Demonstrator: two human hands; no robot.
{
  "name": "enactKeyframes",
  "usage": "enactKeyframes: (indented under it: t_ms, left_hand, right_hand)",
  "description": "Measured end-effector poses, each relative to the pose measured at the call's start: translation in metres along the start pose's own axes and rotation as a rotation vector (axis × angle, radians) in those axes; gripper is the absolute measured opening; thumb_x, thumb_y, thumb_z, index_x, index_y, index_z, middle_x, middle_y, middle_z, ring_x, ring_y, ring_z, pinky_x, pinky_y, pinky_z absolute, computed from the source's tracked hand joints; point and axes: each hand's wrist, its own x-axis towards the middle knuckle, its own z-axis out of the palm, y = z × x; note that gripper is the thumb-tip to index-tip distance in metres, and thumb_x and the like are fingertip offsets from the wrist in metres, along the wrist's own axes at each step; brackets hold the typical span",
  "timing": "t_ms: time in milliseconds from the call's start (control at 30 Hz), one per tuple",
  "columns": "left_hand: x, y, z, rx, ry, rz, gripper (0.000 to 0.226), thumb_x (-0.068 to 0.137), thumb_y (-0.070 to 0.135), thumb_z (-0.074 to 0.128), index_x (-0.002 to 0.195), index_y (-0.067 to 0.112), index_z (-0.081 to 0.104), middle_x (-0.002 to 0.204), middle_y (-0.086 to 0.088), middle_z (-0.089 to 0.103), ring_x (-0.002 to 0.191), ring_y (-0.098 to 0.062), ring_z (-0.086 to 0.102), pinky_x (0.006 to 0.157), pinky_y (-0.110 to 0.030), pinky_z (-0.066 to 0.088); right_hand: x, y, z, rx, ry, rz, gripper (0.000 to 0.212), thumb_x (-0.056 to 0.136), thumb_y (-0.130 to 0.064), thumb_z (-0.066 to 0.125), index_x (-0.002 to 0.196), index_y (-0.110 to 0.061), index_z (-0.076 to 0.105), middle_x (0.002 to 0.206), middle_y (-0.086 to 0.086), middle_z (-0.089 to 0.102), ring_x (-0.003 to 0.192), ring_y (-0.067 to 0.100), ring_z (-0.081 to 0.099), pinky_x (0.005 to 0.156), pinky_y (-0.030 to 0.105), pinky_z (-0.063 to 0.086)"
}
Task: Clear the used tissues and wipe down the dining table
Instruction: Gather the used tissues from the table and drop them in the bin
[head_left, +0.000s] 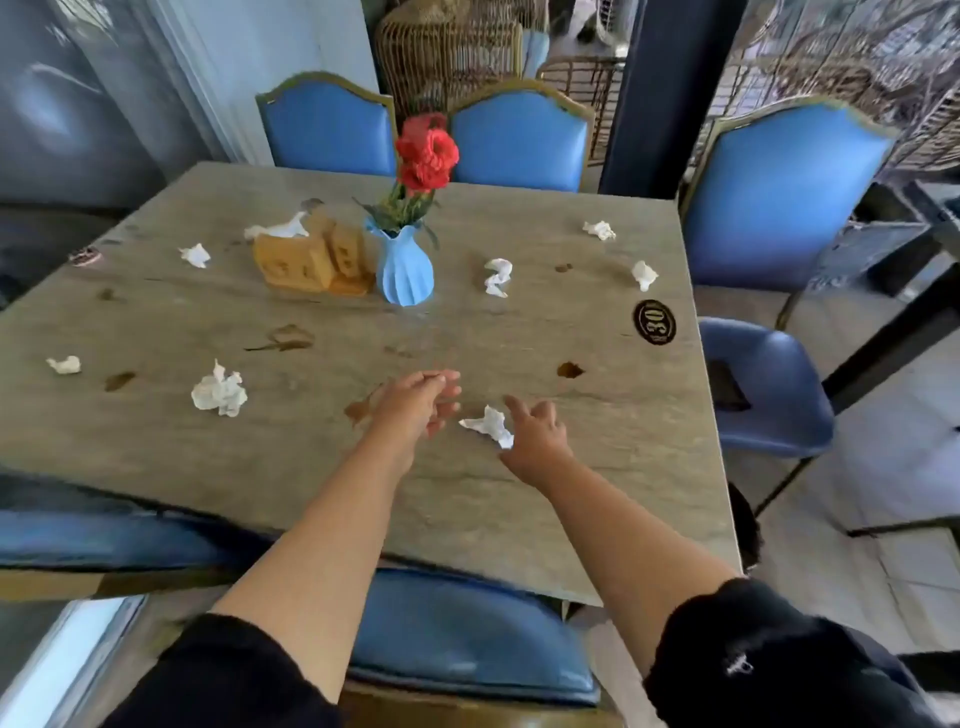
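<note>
Dining table (519, 499): grey-brown stone-look top, streaked grain, rectangular.

Standing near the middle: ribbed blue vase (405, 273) holding red flowers; just left of it, touching or nearly so, a wooden tissue holder (311, 262) with a white tissue (280, 228) poking from its top.

Black oval number plaque (654, 322), marked "30", near the right edge.

Crumpled tissues lying loose on the top:
- far left (64, 365)
- large wad, front left (219, 392)
- back left (195, 255)
- right of vase (497, 277)
- back right (599, 229)
- right side (644, 274)
- front centre (491, 423)

Brown spill marks: one patch (569, 369) front right, a ring-like smear (285, 338) left of centre, smaller spots (118, 380) toward the left.
</note>
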Motion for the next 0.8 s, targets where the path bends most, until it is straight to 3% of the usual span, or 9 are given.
enactKeyframes:
  t_ms: [133, 233, 333, 500, 567, 700, 800]
  left_hand:
    - [0.012, -0.001, -0.001, -0.012, 0.011, -0.055, 0.022, 0.099, 0.018, 0.044, 0.089, 0.024, 0.063, 0.086, 0.006, 0.066, 0.073, -0.008, 0.061, 0.063, -0.022, 0.041]
    - [0.020, -0.005, -0.004, -0.006, 0.006, -0.075, 0.022, 0.098, 0.019, 0.044, 0.091, 0.024, 0.064, 0.091, 0.004, 0.067, 0.075, -0.009, 0.062, 0.066, -0.023, 0.043]
    - [0.024, -0.008, -0.009, 0.011, -0.012, -0.091, 0.020, 0.098, 0.021, 0.046, 0.098, 0.024, 0.066, 0.099, 0.002, 0.069, 0.084, -0.012, 0.063, 0.075, -0.028, 0.046]
    - [0.036, -0.008, -0.016, 0.016, 0.012, -0.096, 0.021, 0.099, 0.023, 0.046, 0.095, 0.032, 0.065, 0.106, 0.001, 0.058, 0.091, -0.014, 0.055, 0.086, -0.033, 0.047]
    - [0.040, -0.003, -0.022, 0.002, -0.008, -0.132, 0.020, 0.099, 0.032, 0.044, 0.106, 0.035, 0.063, 0.116, 0.003, 0.055, 0.101, -0.018, 0.055, 0.090, -0.035, 0.049]
    - [0.046, 0.008, -0.042, -0.277, -0.123, -0.203, 0.026, 0.101, 0.036, 0.042, 0.119, 0.026, 0.057, 0.106, -0.005, 0.064, 0.079, -0.017, 0.059, 0.070, -0.031, 0.057]
    - [0.061, 0.012, -0.071, -0.290, -0.059, -0.132, 0.023, 0.101, 0.026, 0.043, 0.108, 0.021, 0.064, 0.115, -0.006, 0.062, 0.093, -0.017, 0.063, 0.075, -0.028, 0.054]
  right_hand:
    - [0.018, -0.004, 0.011, -0.177, -0.063, -0.057, 0.075, 0.089, 0.001, 0.045, 0.147, -0.040, 0.022, 0.147, -0.001, 0.021, 0.127, 0.034, 0.031, 0.091, 0.039, 0.049]
    - [0.030, -0.003, 0.016, -0.251, -0.049, -0.102, 0.064, 0.087, 0.003, 0.052, 0.140, -0.032, 0.042, 0.135, 0.001, 0.034, 0.121, 0.030, 0.037, 0.090, 0.038, 0.051]
    - [0.034, -0.005, 0.013, -0.061, 0.020, -0.043, 0.033, 0.086, -0.004, 0.060, 0.117, -0.013, 0.065, 0.119, 0.006, 0.047, 0.112, 0.026, 0.050, 0.085, 0.033, 0.048]
    - [0.037, -0.031, 0.009, 0.268, 0.149, -0.006, 0.023, 0.084, 0.000, 0.058, 0.101, -0.007, 0.071, 0.114, 0.007, 0.055, 0.095, 0.023, 0.057, 0.069, 0.020, 0.036]
    - [0.037, -0.054, 0.006, 0.389, 0.219, -0.045, 0.016, 0.082, -0.003, 0.063, 0.096, -0.006, 0.072, 0.106, 0.004, 0.052, 0.084, 0.015, 0.053, 0.060, 0.008, 0.031]
    - [0.036, -0.107, 0.003, 0.492, 0.279, -0.097, 0.020, 0.081, -0.006, 0.064, 0.098, -0.011, 0.072, 0.096, -0.002, 0.058, 0.076, 0.008, 0.051, 0.054, 0.003, 0.034]
    - [0.040, -0.144, 0.011, 0.629, 0.263, -0.056, 0.020, 0.082, -0.009, 0.067, 0.100, -0.015, 0.073, 0.095, -0.003, 0.070, 0.084, 0.009, 0.061, 0.055, 0.006, 0.039]
